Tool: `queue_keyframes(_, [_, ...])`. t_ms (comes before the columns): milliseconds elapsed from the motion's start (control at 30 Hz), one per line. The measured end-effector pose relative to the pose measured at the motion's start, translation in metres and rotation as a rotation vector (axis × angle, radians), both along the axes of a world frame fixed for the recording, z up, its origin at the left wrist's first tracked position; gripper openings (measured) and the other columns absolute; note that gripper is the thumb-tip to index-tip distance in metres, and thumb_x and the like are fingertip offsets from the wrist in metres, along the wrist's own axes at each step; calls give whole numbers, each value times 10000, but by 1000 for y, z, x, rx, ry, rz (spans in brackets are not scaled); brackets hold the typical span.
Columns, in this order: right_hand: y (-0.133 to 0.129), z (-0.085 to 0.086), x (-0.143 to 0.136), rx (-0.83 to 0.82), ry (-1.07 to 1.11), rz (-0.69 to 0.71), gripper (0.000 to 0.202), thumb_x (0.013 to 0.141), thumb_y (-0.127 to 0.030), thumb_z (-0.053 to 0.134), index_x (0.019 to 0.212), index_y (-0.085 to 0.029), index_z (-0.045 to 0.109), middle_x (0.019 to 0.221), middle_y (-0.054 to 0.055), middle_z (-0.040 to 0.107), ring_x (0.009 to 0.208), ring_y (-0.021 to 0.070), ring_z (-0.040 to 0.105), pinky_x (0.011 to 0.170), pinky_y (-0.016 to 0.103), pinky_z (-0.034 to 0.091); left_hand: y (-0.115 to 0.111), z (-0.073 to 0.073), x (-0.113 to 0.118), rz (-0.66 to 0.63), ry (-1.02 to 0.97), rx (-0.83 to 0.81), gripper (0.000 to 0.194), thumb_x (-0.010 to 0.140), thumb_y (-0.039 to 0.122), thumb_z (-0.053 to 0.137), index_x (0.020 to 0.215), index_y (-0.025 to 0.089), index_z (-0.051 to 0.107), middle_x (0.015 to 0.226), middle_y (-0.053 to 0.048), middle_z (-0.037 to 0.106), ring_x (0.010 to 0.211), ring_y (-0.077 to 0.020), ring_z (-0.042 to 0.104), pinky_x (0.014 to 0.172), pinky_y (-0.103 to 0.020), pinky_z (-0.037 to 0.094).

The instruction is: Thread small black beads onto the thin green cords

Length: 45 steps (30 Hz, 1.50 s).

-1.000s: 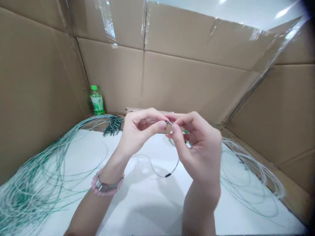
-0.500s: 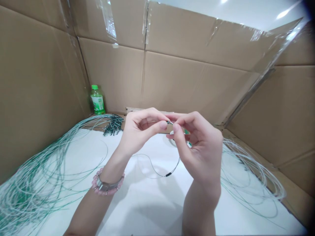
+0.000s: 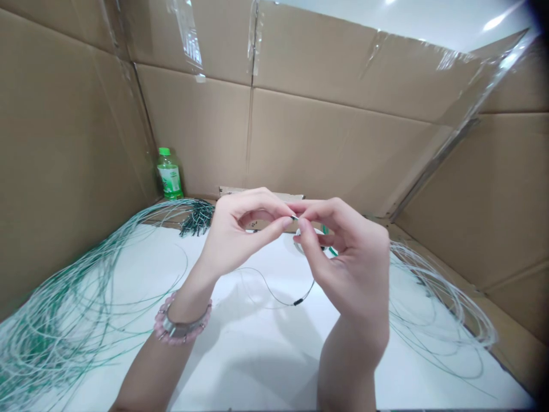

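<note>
Between the fingertips of both hands is a small dark-and-pale wire end (image 3: 294, 217). My left hand (image 3: 244, 229) pinches it from the left, thumb and index finger together. From the right, my right hand (image 3: 347, 257) pinches it too, its fingertips almost touching the left ones. A thin wire (image 3: 266, 284) with a black sleeve (image 3: 298, 302) hangs in a curve below, running up behind my right hand. Partly hidden behind the right fingers is a white round object (image 3: 299, 245) with green wire (image 3: 332, 250) beside it.
Green and white wires (image 3: 55, 320) lie in a big bundle at the left, their dark ends (image 3: 198, 218) at the back. More pale wires (image 3: 454, 303) loop at the right. A green bottle (image 3: 170, 176) stands in the back left corner. Cardboard walls (image 3: 334, 143) surround the white table surface (image 3: 257, 360).
Both hands have shifted very slightly, the left wrist a little to the left. The black sleeve has moved slightly up and right. Both pinches remain closed.
</note>
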State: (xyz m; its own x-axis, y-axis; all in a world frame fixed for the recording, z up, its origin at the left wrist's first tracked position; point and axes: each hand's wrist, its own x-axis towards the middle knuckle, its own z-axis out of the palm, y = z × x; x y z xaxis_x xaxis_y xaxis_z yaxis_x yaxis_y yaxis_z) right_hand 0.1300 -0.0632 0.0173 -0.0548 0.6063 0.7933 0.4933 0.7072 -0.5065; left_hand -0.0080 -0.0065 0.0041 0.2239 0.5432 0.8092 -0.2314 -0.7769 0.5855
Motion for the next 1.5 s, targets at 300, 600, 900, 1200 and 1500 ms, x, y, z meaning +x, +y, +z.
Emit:
queue_keyframes(300, [0,1,-1,17,46,-15,84,785,-87,579,791,-167,604,876,3,686,735,89,623,576,157,564,0,-1,5,40,-52,-91,55,723,141,689,756,183,700,771,-12,689,727,-110,641,608,-194,545])
queue_keyframes(600, [-4,8,-2,-9,146,-42,133,738,-81,602,734,-213,617,830,3,696,796,156,669,591,246,602,-1,-1,5,113,-52,16,45,724,139,687,747,177,680,729,1,670,666,-94,624,556,-175,525])
queue_keyframes(900, [-3,3,-2,4,98,-41,165,695,-45,592,708,-209,606,809,-17,690,757,135,663,604,236,592,-6,2,2,214,14,140,55,731,119,672,741,173,673,725,-3,661,645,-92,594,544,-187,505])
queue_keyframes(1200, [-1,2,5,-13,-27,-52,162,714,-58,573,726,-218,586,768,-37,664,754,117,653,635,200,594,-6,5,-6,430,213,444,97,744,88,650,791,172,657,763,4,658,669,-80,590,597,-185,475])
queue_keyframes(1500, [-3,4,7,-22,-129,-73,170,715,-60,566,732,-225,598,726,-38,658,686,116,634,608,207,589,-8,5,-15,545,381,675,108,798,95,581,815,195,617,774,-2,651,669,-87,588,595,-184,470])
